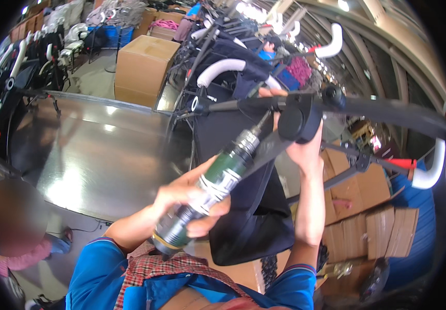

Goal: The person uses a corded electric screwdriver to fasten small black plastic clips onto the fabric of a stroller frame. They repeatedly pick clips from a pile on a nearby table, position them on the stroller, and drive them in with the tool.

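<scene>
A green and silver power screwdriver [210, 191] was gripped in the left hand [181, 199], its fingers [210, 223] wrapped round the barrel, the bit aimed up at a black round joint [298, 121] of a stroller frame [388, 113]. The joint was clasped from below by the right hand [305, 150], fingers closed on it. Black fabric [243, 206] was hung beneath, above a shiny metal tabletop [94, 155]. Cardboard boxes [143, 67] were stacked beyond.

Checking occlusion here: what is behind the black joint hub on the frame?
The right hand sits behind the black hub, fingertips showing above the frame tube. Its palm and grip are covered. The screwdriver tip points there.
</scene>
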Demonstrator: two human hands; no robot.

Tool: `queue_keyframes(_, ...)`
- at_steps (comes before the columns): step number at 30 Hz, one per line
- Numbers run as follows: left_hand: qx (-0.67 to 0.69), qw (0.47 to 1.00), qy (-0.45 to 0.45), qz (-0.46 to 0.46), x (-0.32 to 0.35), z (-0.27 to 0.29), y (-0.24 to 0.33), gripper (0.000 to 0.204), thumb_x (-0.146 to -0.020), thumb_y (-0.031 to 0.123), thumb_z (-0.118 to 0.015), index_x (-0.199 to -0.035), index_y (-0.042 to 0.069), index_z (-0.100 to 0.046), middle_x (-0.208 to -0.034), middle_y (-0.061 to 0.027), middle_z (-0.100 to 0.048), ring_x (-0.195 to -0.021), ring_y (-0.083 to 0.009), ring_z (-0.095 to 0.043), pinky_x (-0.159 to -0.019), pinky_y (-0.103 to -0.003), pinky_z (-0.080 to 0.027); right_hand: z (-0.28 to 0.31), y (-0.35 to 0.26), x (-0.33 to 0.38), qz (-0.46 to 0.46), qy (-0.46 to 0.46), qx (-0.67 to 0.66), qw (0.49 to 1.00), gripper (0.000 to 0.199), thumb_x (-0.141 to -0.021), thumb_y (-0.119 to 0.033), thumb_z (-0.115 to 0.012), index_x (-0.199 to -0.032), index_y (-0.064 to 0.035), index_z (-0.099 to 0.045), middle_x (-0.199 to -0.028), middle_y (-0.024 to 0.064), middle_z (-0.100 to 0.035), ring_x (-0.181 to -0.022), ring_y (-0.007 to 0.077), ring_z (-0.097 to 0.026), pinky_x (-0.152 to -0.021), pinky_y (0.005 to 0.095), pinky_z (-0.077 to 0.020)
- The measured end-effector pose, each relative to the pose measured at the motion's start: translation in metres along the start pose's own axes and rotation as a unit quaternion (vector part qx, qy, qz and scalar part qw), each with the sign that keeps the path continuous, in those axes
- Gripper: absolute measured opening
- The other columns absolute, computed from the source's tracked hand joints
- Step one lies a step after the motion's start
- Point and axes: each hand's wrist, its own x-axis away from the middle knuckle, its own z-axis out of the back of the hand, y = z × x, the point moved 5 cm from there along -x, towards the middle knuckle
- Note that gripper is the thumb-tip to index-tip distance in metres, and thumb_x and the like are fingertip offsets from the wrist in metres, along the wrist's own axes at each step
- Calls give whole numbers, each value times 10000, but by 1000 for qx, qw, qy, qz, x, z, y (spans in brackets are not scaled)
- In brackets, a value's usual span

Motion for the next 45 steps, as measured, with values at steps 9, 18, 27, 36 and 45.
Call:
queue_keyframes(9,-123,988,67,64,76,29,-63,1304,-572,74,-869,-1543,104,-1,-1071,-370,-521,-536,-254,-594,-449,-304,-517,79,10,161,-253,11,-52,966,367,-955,-162,-622,-1282,-2,-574,-1140,93,-700,-1045,140,-642,-915,267,-493)
queue_keyframes(18,-88,926,155,333,0,81,-276,1222,-658,139,-810,-1548,49,21,-978,-250,-582,-562,-188,-589,-450,-268,-480,155,-36,596,-594,-28,32,803,179,-873,-152,-672,-980,-10,-672,-861,142,-705,-833,261,-700,-742,345,-538)
queue_keyframes(27,-204,832,248,452,-52,116,-395,1125,-685,292,-801,-1544,51,-115,-788,-153,-574,-489,-175,-568,-417,-262,-467,134,-151,890,-792,-26,141,593,123,-790,-68,-705,-894,-13,-669,-847,138,-701,-791,246,-689,-733,341,-542)
queue_keyframes(36,-254,770,201,549,-71,137,-454,1121,-690,398,-779,-1546,53,-144,-836,-136,-594,-627,-161,-602,-520,-262,-475,108,-189,904,-762,136,130,620,163,-741,27,-733,-882,-5,-656,-850,128,-675,-767,248,-685,-726,327,-560)
queue_keyframes(45,-325,748,77,573,-74,148,-491,1073,-735,482,-747,-1543,48,-189,-1189,-143,-538,-934,-209,-597,-796,-289,-464,135,-160,811,-620,477,-291,551,184,-804,98,-705,-835,-43,-591,-883,90,-695,-783,133,-661,-730,260,-554)
